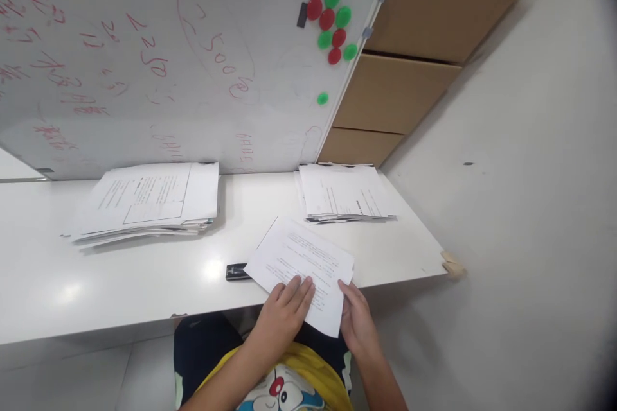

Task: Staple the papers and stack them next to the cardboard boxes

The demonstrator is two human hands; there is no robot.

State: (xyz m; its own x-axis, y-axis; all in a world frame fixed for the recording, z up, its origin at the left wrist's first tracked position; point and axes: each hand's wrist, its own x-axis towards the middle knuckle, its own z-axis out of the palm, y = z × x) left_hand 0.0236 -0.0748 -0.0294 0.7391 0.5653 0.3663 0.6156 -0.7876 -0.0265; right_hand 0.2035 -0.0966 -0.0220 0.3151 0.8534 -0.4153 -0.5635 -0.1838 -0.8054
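I have the right hand (pixel 357 318) pinching the paper (pixel 308 257) by its side edge, thumb on top; the left hand (pixel 288 305) lies flattened on it; it overhangs the table (pixel 159 276); I judge it light, floppy, easily creased, best held by its margins.

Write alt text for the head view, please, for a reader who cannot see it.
A person's left hand rests on a printed paper while the right hand holds its edge, at the near edge of a white table. Behind are two paper stacks and a whiteboard with red writing and round magnets; a black object shows by the paper's left corner.
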